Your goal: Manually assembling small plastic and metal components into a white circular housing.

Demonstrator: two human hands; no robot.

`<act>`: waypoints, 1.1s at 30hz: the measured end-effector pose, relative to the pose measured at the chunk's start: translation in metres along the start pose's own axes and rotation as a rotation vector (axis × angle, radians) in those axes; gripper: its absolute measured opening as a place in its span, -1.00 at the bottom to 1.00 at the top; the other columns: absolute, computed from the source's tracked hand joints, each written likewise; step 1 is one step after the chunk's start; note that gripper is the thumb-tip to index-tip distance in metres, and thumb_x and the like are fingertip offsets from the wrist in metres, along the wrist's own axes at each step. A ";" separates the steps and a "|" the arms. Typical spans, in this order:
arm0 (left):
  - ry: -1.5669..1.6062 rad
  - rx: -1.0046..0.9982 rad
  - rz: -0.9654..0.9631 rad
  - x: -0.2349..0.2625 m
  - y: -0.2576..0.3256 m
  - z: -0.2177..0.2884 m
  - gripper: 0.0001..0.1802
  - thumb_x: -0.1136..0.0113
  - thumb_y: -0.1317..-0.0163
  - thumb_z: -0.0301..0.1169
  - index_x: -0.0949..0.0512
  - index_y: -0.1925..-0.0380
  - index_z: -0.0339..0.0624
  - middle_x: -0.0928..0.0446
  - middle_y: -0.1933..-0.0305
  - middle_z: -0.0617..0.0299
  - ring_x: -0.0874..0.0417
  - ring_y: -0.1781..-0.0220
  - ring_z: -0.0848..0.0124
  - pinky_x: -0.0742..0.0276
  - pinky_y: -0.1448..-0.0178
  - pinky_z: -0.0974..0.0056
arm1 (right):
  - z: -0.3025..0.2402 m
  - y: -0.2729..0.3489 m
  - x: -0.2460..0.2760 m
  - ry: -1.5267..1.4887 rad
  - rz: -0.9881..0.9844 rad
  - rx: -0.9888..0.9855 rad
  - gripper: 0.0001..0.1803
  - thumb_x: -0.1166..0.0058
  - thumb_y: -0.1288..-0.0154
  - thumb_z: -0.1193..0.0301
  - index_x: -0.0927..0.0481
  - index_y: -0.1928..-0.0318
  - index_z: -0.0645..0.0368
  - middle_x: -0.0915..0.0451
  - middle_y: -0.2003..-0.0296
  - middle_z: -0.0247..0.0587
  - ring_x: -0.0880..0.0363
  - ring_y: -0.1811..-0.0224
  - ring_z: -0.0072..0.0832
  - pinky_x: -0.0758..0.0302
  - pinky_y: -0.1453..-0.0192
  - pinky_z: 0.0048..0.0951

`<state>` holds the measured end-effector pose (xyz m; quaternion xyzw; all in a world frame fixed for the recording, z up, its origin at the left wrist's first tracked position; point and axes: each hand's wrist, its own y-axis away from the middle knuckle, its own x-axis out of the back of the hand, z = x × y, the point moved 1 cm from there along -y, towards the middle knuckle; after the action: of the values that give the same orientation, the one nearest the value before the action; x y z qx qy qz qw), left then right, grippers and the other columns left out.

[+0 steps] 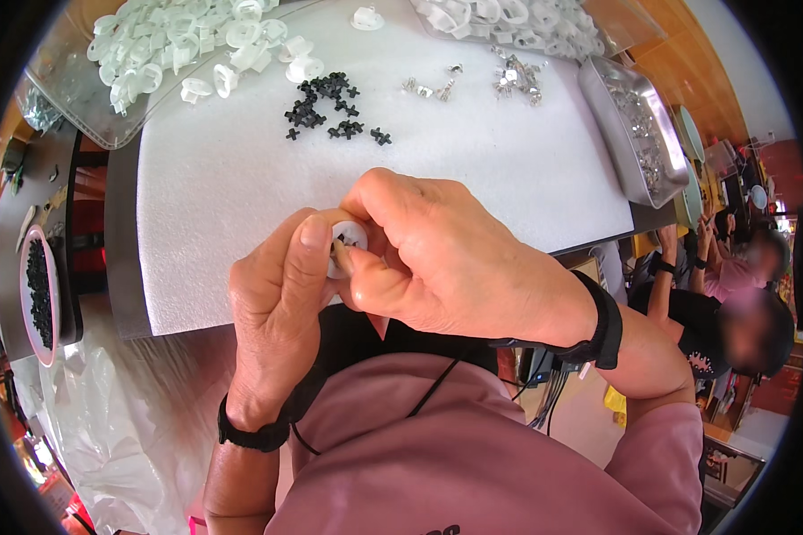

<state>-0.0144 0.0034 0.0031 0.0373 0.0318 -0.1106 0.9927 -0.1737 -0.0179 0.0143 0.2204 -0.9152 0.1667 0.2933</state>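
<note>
My left hand (277, 308) is closed around a small white round plastic part (354, 234), held above the near side of the white foam mat (223, 192). Its thumb lies along the part's left edge. From the right, my right hand (446, 254) is curled with its thumb tip pressed at the part's open face. Something small and dark shows inside the white rim. What the right fingertips pinch, if anything, is hidden behind the thumb. Farther out on the mat lie several loose black cross-shaped pieces (308, 111) and small shiny metal clips (517, 78).
White plastic parts (183, 36) fill a clear bin at the far left; more (509, 22) are heaped at the far right. A metal tray (612, 143) holds small metal pieces. Left of the table stands a pink bowl (56, 308) of black pieces. Other people (732, 294) sit at right.
</note>
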 end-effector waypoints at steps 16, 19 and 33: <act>-0.087 0.009 0.016 0.002 -0.002 0.002 -0.56 0.14 -0.49 -0.19 -0.57 0.15 -0.37 -0.46 0.49 0.36 -0.41 0.46 0.66 -0.27 0.46 0.54 | -0.003 0.005 -0.003 -0.032 0.034 -0.106 -0.73 -0.11 -0.17 0.49 -0.35 0.17 0.30 -0.48 0.53 -0.15 -0.52 0.62 -0.36 -0.43 0.53 -0.37; -0.018 0.034 0.047 -0.001 -0.002 0.003 -0.54 0.14 -0.49 -0.18 -0.58 0.14 -0.39 -0.47 0.51 0.35 -0.41 0.49 0.64 -0.21 0.49 0.52 | -0.001 0.005 0.004 0.049 0.101 0.000 -0.70 -0.09 -0.16 0.36 -0.35 0.25 0.33 -0.50 0.41 0.06 -0.52 0.44 0.04 -0.46 0.43 -0.14; 0.076 -0.012 0.100 -0.005 -0.005 -0.007 -0.52 0.07 -0.46 -0.13 -0.59 0.15 -0.40 -0.46 0.46 0.34 -0.35 0.49 0.63 -0.28 0.40 0.50 | -0.002 0.007 -0.013 0.143 0.335 0.222 -0.78 -0.11 -0.13 0.72 -0.42 0.25 0.22 -0.42 0.51 -0.22 -0.53 0.56 -0.34 -0.42 0.55 -0.40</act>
<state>-0.0208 0.0000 -0.0035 0.0371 0.0681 -0.0591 0.9952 -0.1663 -0.0073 0.0066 0.0835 -0.8921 0.3279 0.2995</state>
